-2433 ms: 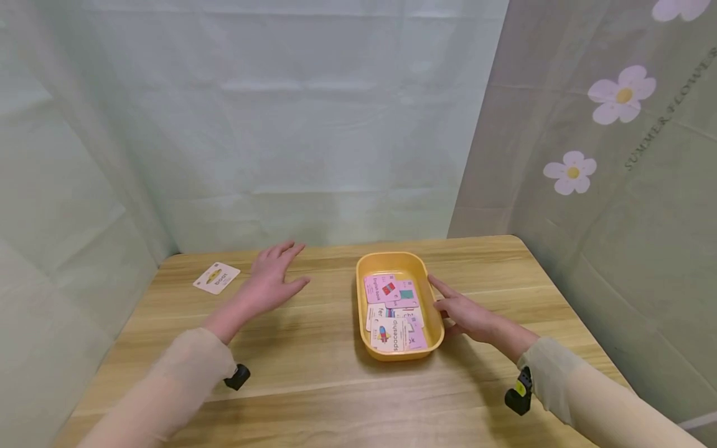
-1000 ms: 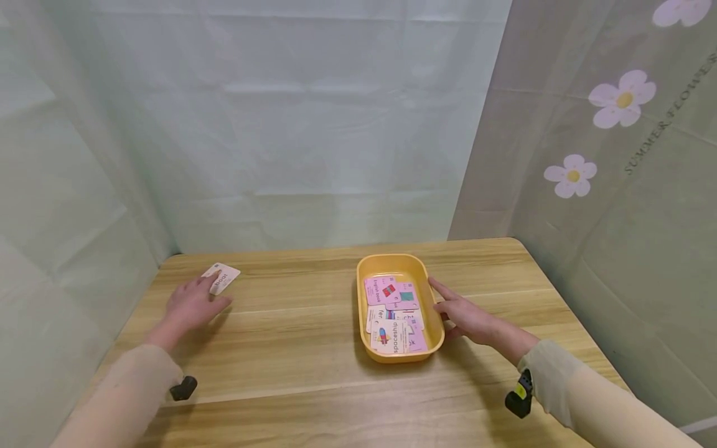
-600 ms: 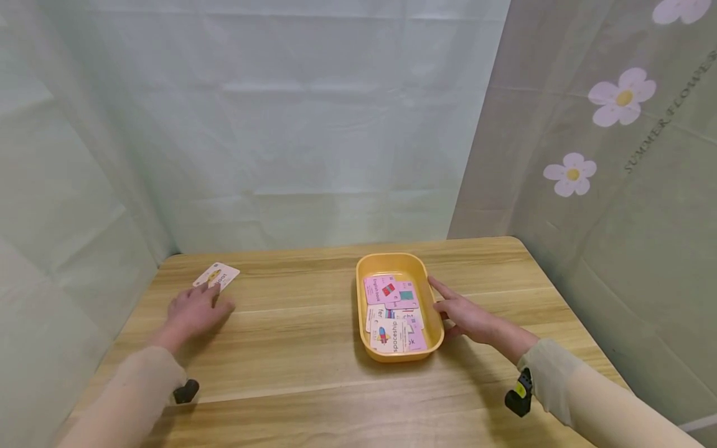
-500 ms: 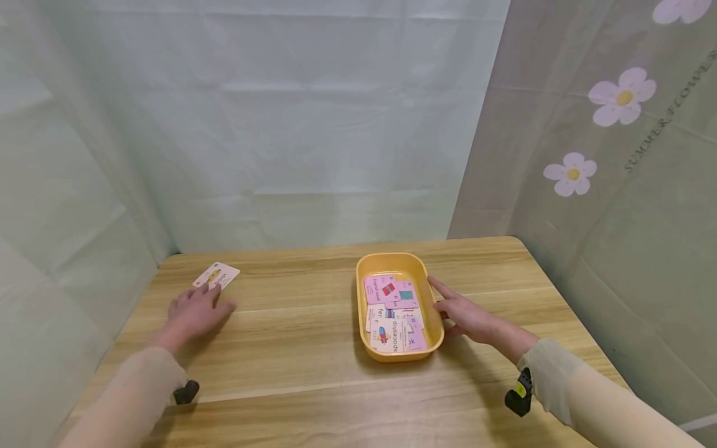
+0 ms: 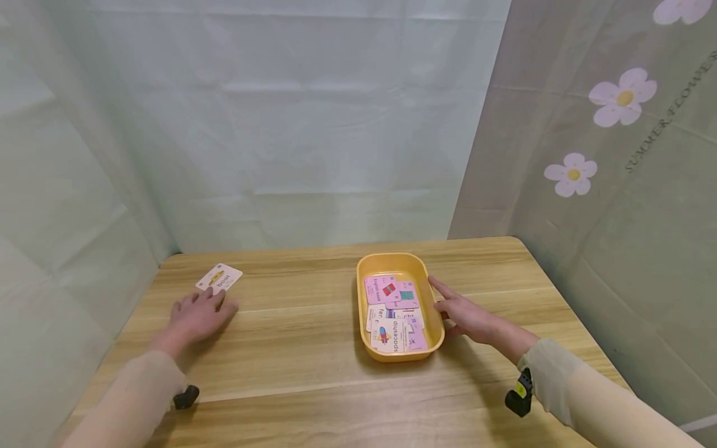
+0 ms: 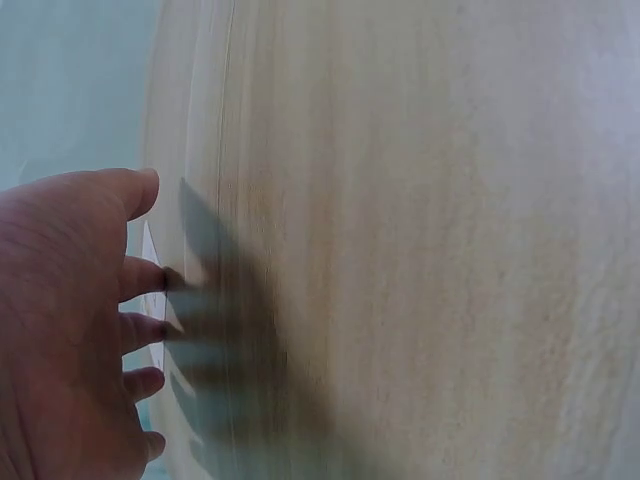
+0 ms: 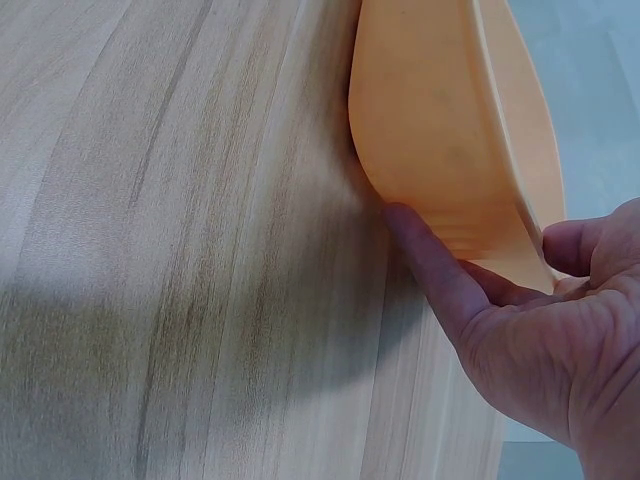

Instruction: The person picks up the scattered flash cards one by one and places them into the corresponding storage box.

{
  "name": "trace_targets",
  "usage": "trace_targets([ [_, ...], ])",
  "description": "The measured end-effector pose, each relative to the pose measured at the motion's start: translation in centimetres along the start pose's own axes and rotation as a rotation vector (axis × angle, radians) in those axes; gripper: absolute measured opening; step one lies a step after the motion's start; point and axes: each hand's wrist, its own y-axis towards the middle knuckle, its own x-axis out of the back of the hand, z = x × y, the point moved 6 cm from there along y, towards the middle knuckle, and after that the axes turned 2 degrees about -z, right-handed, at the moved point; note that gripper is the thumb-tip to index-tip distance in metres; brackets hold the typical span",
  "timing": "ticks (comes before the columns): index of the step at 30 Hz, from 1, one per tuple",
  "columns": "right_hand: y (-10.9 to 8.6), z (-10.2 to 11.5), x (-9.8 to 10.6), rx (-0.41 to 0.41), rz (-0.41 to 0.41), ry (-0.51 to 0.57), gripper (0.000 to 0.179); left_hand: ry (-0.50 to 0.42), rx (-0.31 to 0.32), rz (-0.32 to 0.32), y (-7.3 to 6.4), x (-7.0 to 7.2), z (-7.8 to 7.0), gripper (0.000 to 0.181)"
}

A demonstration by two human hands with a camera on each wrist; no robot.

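A white picture card point(image 5: 219, 277) reading "boat", with a yellow boat printed on it, lies on the table at the far left. My left hand point(image 5: 200, 316) is at its near edge, palm down, with loosely bent fingertips right at the card. In the left wrist view the hand point(image 6: 65, 320) covers most of the card, leaving a thin white strip. A yellow tray point(image 5: 364, 264) stands right of centre, holding several pink and white cards, among them a spaceship card point(image 5: 385, 336). My right hand point(image 5: 467, 314) rests against its right side, fingers extended along the wall and rim.
The wood-grain table point(image 5: 280, 367) runs back to a pale cloth curtain point(image 5: 308, 124). A darker curtain with white flowers point(image 5: 623, 98) closes the right side. Each wrist carries a small black device, the right one point(image 5: 520, 395) hanging below the sleeve.
My left hand came left and down onto the card, covering part of it, then drew back slightly to its near edge. The card shifted slightly right. My right hand stayed at the tray.
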Motion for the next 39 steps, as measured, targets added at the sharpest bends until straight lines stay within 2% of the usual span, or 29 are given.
trace_targets([
  [10, -0.1, 0.0, 0.0, -0.001, 0.006, -0.009, 0.072, 0.029, -0.043, -0.015, -0.6, -0.1, -0.8, 0.078],
  [20, -0.1, 0.0, -0.1, 0.0, 0.006, -0.003, 0.072, 0.019, -0.074, -0.016, -1.2, -0.5, -1.7, 0.073],
  [31, -0.1, 0.0, 0.0, 0.009, 0.009, -0.012, 0.072, 0.047, -0.137, -0.007, -1.9, -0.5, -4.2, 0.069],
  [39, -0.2, 0.1, 0.0, 0.004, 0.004, -0.011, 0.072, 0.05, -0.215, 0.005, -2.4, -0.7, -6.1, 0.06],
])
